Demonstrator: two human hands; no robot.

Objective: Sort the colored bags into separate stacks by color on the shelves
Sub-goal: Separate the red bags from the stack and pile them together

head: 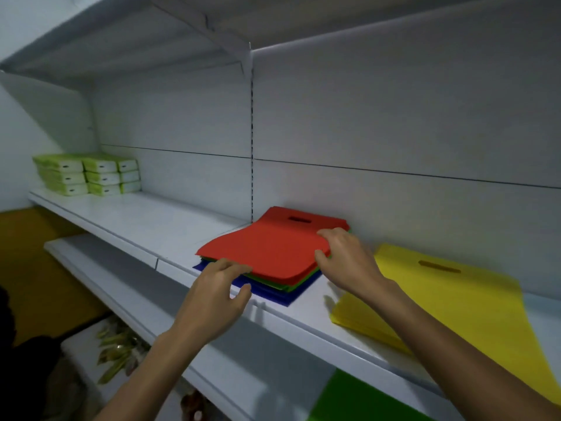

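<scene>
Left hand [212, 288]: forearm rising from lower left, palm down, fingers laid nearly straight across the front left corner of the mixed stack, thumb spread apart beside the front edge. Grip open, holding nothing.

Right hand [346, 262]: forearm entering from lower right, wrist bent, fingers curled over the right edge of the red bag [267, 250], thumb pressed against that edge. Grip closed on the red bag.

The red bag is flat, matte, sheet-like, with rounded front corners and an oval handle slot. It lies on top of the stack on the middle shelf [151, 220], bowed slightly along its left side. Slot end points to the back wall – long axis runs front to back.

Beneath it show thin edges of green bags [296, 284], then blue bags [273, 296] at the bottom, their corners jutting forward.

Just to the right, apart from the stack, lie yellow bags [455, 299], glossier, slot end also toward the wall, front end overhanging the shelf lip.

A green bag [358, 399] lies on the lower shelf [243, 360].

Green-and-white boxes [88, 174] are stacked at the far left.
</scene>
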